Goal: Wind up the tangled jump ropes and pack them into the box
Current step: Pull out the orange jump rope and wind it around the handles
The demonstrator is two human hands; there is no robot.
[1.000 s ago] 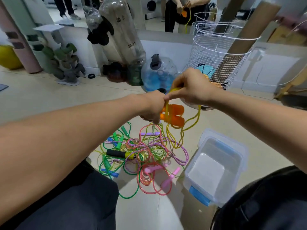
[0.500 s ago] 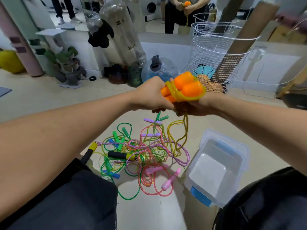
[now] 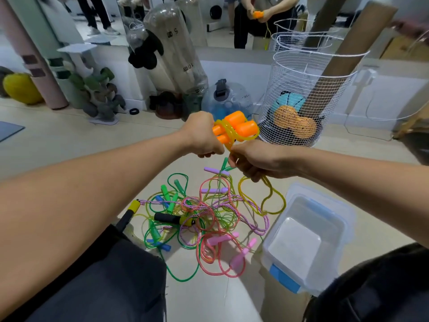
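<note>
Pale beige floor (image 3: 69,140); white low wall (image 3: 232,73) below a mirror (image 3: 216,19); white wire basket (image 3: 308,94), dumbbell rack (image 3: 97,96), yellow ball (image 3: 21,89) along it.

Two hands (image 3: 204,133) — two orange handles (image 3: 239,125), one clear box (image 3: 325,205), one wire basket (image 3: 301,89).

The tangled jump ropes (image 3: 199,219) lie on the floor at lower centre of the frame; the open box (image 3: 308,242) sits just right of them; both hands meet above the heap at mid-frame, the left hand (image 3: 202,133) left of the right hand (image 3: 253,159), the handles (image 3: 236,126) between and above them; the wire basket (image 3: 306,98) stands behind, upper right; dumbbells (image 3: 97,94) stand upper left.
</note>
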